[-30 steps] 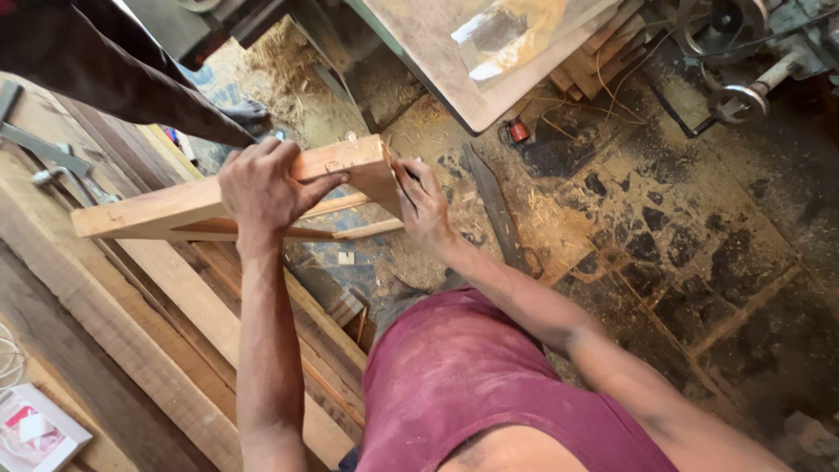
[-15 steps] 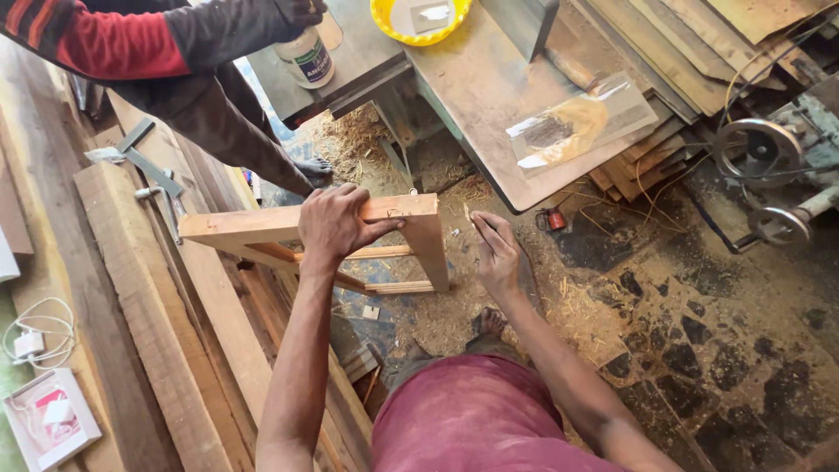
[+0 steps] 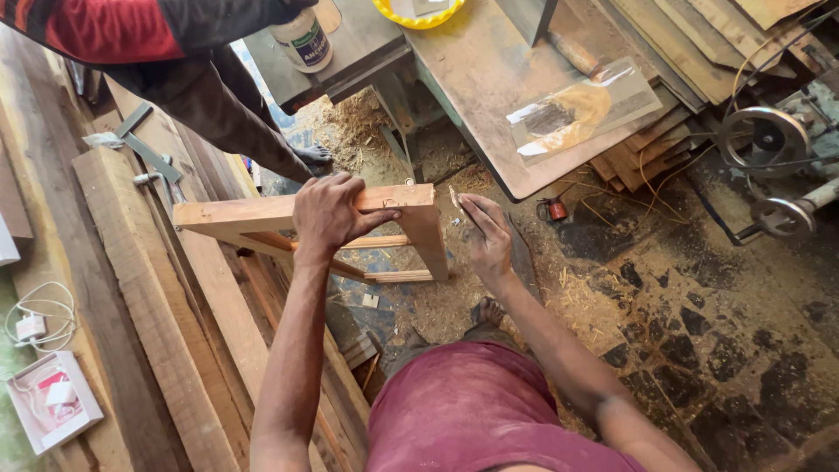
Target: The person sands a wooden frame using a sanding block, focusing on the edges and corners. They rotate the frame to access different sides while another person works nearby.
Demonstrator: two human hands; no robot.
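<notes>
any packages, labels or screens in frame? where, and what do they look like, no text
Glue bottle: top left on the dark bench, white and round with a dark green label band.
Open box: bottom left corner, flat white carton with red-and-white contents.
Plastic sleeve: top centre on the brown board, clear rectangle with yellowish contents.
No screens or signs visible.

This is a carpentry workshop — long rough wooden planks (image 3: 131,288) lie stacked at the left, pale sawdust and shavings (image 3: 354,127) cover the dark stained floor, and a grey metal belt-wheel machine (image 3: 765,144) stands at the right.
</notes>
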